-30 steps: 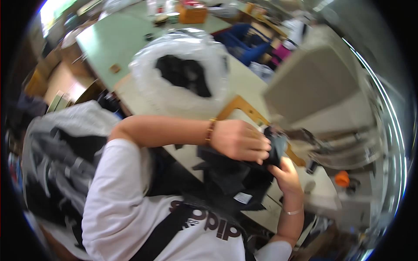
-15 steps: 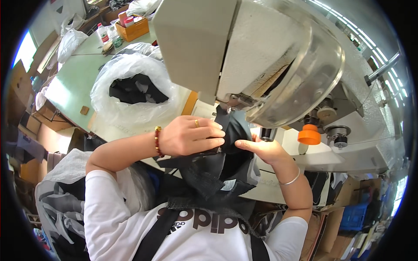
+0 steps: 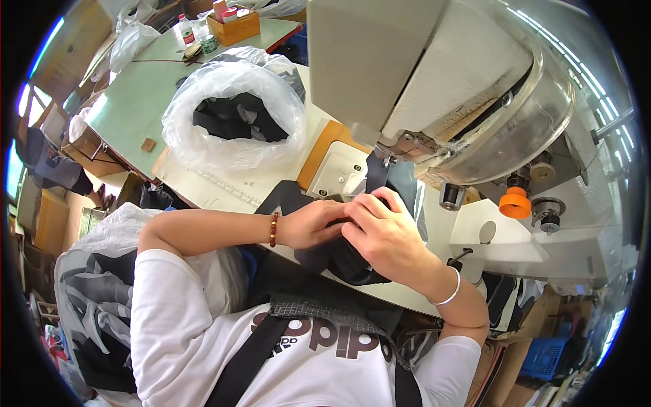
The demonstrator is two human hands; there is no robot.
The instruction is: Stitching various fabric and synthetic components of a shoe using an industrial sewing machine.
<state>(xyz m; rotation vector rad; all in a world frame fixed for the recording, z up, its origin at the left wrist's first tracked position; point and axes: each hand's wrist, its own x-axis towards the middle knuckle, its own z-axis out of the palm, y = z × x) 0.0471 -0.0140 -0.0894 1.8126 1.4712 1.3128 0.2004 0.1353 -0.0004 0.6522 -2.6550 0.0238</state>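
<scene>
From where I stand, both hands are together at the front of the sewing machine (image 3: 424, 74), closed on a bunched black fabric piece (image 3: 349, 263). The left hand (image 3: 313, 224) comes in from the side, its fingers meeting those of the right hand (image 3: 383, 237), which bends over the cloth from above. The fabric lies on the pale machine table (image 3: 227, 188), with a dark strip reaching up beneath the machine's head and a flap spreading past the left wrist. That wrist wears a beaded bracelet (image 3: 273, 229) (the other has a plain silvery bangle (image 3: 450, 287)). A metal plate (image 3: 333, 171) sits just left of the strip, and an orange knob (image 3: 515, 203) hangs off to the right. Beyond the left hand, a translucent plastic bag (image 3: 182, 129) stands open, dark cloth pieces (image 3: 234, 115) inside.
</scene>
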